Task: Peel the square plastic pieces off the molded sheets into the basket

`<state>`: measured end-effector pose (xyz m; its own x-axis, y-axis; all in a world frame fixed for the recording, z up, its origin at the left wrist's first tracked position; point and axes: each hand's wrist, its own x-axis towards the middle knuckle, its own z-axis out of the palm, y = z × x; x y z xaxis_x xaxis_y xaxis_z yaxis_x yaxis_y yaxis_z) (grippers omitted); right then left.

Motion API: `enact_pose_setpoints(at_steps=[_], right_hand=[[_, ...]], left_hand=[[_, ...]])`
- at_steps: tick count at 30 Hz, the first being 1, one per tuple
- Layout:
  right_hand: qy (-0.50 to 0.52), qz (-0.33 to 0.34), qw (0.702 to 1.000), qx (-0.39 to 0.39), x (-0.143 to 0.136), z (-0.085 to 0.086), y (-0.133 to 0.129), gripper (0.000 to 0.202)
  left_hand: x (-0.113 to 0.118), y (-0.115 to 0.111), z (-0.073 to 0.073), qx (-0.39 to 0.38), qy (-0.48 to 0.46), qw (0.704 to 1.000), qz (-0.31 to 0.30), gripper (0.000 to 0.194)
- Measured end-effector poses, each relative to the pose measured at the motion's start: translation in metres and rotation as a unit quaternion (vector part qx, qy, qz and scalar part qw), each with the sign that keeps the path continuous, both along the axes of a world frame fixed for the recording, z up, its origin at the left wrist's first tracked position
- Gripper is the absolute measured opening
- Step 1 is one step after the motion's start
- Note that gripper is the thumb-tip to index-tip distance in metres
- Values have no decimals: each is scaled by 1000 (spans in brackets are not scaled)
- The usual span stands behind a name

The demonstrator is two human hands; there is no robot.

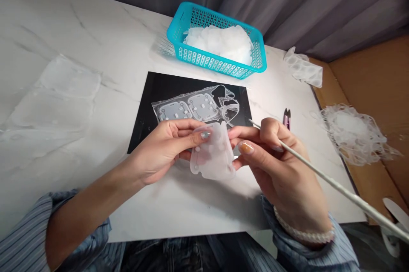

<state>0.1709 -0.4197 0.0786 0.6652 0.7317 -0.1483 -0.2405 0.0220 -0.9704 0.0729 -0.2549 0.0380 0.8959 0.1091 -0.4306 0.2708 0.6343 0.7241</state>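
My left hand (pixel 172 144) pinches a frosted, translucent sheet piece (pixel 212 157) with rounded corners and small raised nubs. Between two fingers of my right hand (pixel 277 161) runs a thin white rod (pixel 332 182), its narrow tip pointing left over the black mat. Fingertips of that same hand touch or nearly touch the right edge of the frosted piece. Beyond both hands, a clear moulded sheet (pixel 188 104) lies on the black mat (pixel 143 106), showing two rounded panels and curled strips at its right end. The held piece hides its lower part.
A teal basket (pixel 217 61) of frosted pieces stands behind the mat. Frosted sheets (pixel 64 93) lie at left. On the right are a small purple tool (pixel 286 119), a crumpled perforated sheet (pixel 303 67) and a cardboard box (pixel 367 76) with tangled clear scraps (pixel 358 136).
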Motion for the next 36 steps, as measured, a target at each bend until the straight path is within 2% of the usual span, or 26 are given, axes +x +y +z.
enact_pose_setpoints(at_steps=[6,13,19,22,26,28,32,34,36], right_hand=[[-7,-23,1000,-18,2,0,0,40],[-30,-32,998,-34,3,-2,1,41],[-2,-39,999,-16,4,-3,1,40],[-10,-50,998,-26,8,-8,0,39],[-5,-2,998,-62,15,-20,-1,45],[-27,-13,997,-76,25,-26,-3,48],[-148,-113,980,-72,70,-28,1,48],[-208,-152,965,-51,103,-23,15,48],[-256,-179,950,-20,138,-17,43,48]], left_hand=[[0,-1,0,-48,19,999,11,14],[0,0,0,-46,34,998,7,17],[0,0,0,-40,29,999,11,16],[0,-1,-2,3,21,999,25,20],[0,-1,-4,126,-18,991,37,27],[0,2,-4,167,-20,985,48,30],[-1,12,-1,207,-12,972,110,33],[-1,15,-2,228,-11,966,125,31],[0,17,-5,256,-13,958,125,30]])
